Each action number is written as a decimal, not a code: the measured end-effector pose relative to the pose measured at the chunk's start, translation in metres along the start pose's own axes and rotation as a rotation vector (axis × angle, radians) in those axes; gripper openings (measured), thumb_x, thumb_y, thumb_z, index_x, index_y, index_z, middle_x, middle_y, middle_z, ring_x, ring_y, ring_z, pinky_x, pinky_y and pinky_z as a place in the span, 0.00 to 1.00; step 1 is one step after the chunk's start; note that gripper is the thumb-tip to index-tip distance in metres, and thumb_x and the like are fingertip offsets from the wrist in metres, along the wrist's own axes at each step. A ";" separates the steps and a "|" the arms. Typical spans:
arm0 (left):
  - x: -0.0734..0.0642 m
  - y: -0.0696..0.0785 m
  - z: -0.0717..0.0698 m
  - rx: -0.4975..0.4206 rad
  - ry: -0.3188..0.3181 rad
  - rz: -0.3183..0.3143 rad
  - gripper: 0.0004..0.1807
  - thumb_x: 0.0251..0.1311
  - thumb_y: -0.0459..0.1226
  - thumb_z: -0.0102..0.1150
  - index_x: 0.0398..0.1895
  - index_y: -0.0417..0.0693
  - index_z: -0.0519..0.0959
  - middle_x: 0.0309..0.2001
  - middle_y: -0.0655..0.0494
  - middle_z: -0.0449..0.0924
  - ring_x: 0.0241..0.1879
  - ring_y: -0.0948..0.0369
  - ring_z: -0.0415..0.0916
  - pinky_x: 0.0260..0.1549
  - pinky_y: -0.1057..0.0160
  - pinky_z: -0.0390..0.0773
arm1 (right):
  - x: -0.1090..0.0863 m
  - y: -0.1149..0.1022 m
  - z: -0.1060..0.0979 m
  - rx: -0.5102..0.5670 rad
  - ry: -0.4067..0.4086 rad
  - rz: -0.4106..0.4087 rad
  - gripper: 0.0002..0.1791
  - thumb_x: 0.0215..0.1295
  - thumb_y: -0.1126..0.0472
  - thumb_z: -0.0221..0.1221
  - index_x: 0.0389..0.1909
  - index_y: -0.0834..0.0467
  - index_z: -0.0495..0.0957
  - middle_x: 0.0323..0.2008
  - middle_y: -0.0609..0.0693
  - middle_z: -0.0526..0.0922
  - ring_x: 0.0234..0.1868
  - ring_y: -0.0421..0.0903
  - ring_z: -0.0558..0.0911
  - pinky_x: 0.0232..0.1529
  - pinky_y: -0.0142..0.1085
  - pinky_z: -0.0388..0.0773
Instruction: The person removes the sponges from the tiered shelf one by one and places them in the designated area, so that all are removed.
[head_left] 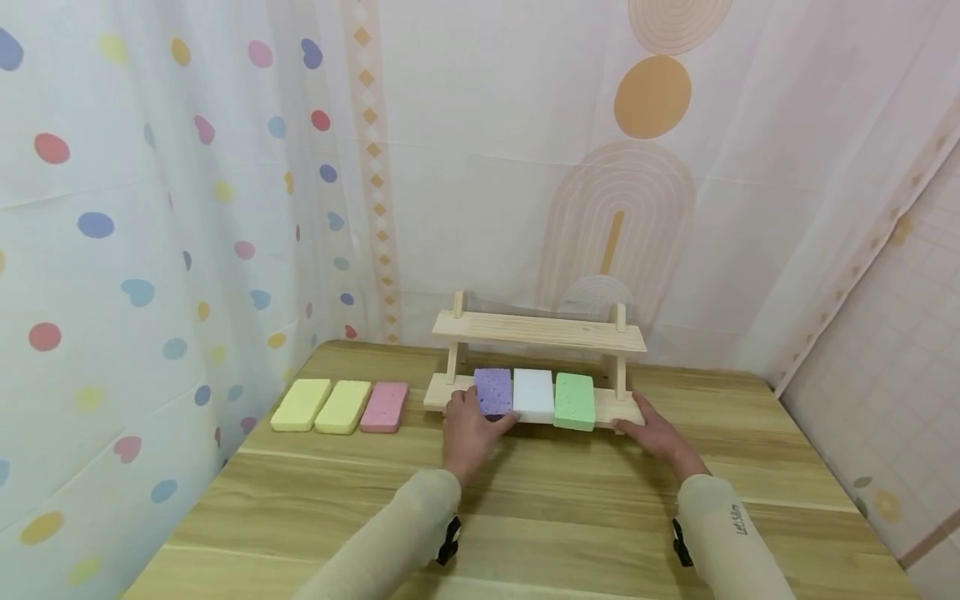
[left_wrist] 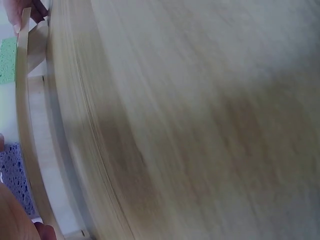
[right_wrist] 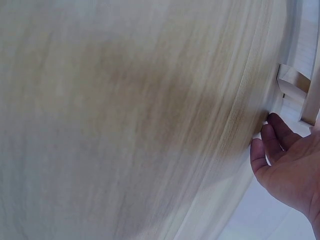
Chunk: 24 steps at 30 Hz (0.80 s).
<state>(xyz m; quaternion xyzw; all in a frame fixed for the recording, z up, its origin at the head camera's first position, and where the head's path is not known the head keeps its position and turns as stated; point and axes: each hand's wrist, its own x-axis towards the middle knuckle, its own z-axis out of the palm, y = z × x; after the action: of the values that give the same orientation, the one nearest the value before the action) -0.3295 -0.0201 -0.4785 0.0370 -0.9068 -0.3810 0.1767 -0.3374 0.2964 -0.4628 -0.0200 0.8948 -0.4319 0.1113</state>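
Note:
A two-tier wooden shelf (head_left: 538,331) stands on the table, its lower board carrying a purple sponge (head_left: 492,392), a white sponge (head_left: 533,395) and a green sponge (head_left: 574,401) side by side. My left hand (head_left: 471,433) is spread around the purple sponge, fingers at its left side and thumb by its lower right corner, near the white one. At the lower board's right end, my right hand (head_left: 660,433) grips the wood, thumb at the front edge. The right wrist view shows several curled fingers (right_wrist: 272,145) low beside that end; the thumb is hidden there.
Left of the shelf, two yellow sponges (head_left: 302,405) and a pink sponge (head_left: 385,407) lie in a row on the wooden table (head_left: 570,517). Patterned curtains (head_left: 480,167) hang behind the table and along its sides.

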 end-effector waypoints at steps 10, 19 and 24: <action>-0.001 -0.002 -0.004 -0.003 -0.007 -0.008 0.49 0.48 0.58 0.74 0.65 0.34 0.68 0.54 0.41 0.69 0.51 0.48 0.69 0.51 0.47 0.73 | 0.001 0.000 -0.001 0.012 0.003 0.000 0.50 0.72 0.41 0.52 0.79 0.56 0.32 0.77 0.67 0.36 0.75 0.69 0.39 0.69 0.65 0.41; -0.001 -0.004 -0.011 -0.037 -0.030 -0.037 0.48 0.49 0.56 0.74 0.65 0.33 0.69 0.53 0.40 0.70 0.48 0.47 0.71 0.50 0.47 0.73 | 0.002 0.000 0.000 0.005 0.000 0.002 0.50 0.72 0.40 0.52 0.79 0.57 0.32 0.76 0.68 0.37 0.74 0.70 0.40 0.68 0.66 0.42; 0.001 -0.010 -0.016 -0.086 -0.017 -0.027 0.46 0.48 0.51 0.75 0.64 0.32 0.69 0.52 0.40 0.69 0.47 0.49 0.71 0.49 0.48 0.73 | 0.000 0.000 0.001 0.010 -0.001 0.003 0.50 0.72 0.41 0.52 0.79 0.57 0.33 0.76 0.69 0.37 0.74 0.70 0.40 0.68 0.66 0.42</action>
<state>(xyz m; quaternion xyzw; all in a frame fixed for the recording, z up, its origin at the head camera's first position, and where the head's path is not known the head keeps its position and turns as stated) -0.3257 -0.0384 -0.4753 0.0386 -0.8905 -0.4222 0.1652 -0.3374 0.2955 -0.4636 -0.0184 0.8927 -0.4360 0.1127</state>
